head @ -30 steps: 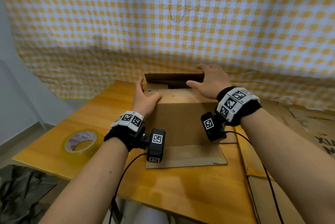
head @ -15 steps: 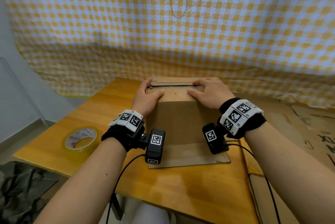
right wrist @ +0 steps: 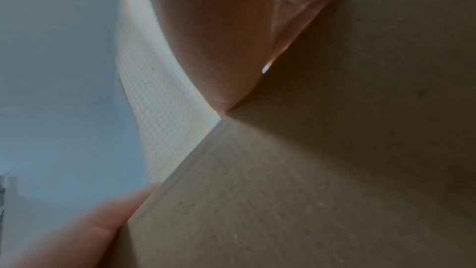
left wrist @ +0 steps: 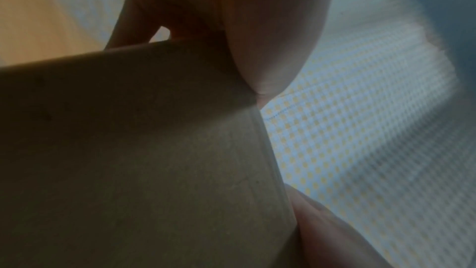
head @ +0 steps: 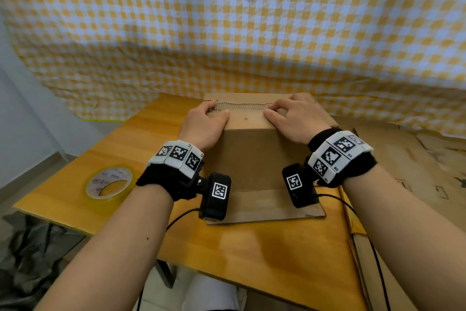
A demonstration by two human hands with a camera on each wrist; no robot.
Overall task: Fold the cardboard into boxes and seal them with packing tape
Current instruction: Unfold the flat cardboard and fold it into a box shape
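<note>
A brown cardboard box (head: 252, 157) stands upright in the middle of the wooden table (head: 252, 255), its top flaps folded down. One bottom flap (head: 262, 207) lies flat on the table toward me. My left hand (head: 218, 111) holds the box's top left, thumb on the near flap and fingers bent over the corrugated edge at the seam. My right hand (head: 271, 111) holds the top right the same way. Each wrist view shows a palm over a box corner (left wrist: 128, 150) (right wrist: 335, 170). A roll of clear packing tape (head: 109, 182) lies flat on the table, left of my left wrist.
Flat cardboard sheets (head: 403, 172) are stacked to the right of the table. A yellow checked cloth (head: 227, 46) hangs close behind the box. Dark crumpled material (head: 30, 255) lies on the floor at the lower left.
A second ago the far top flap stood up with my right hand on it and my left hand held the box's side. The flap is now folded down and both hands are on the top seam.
</note>
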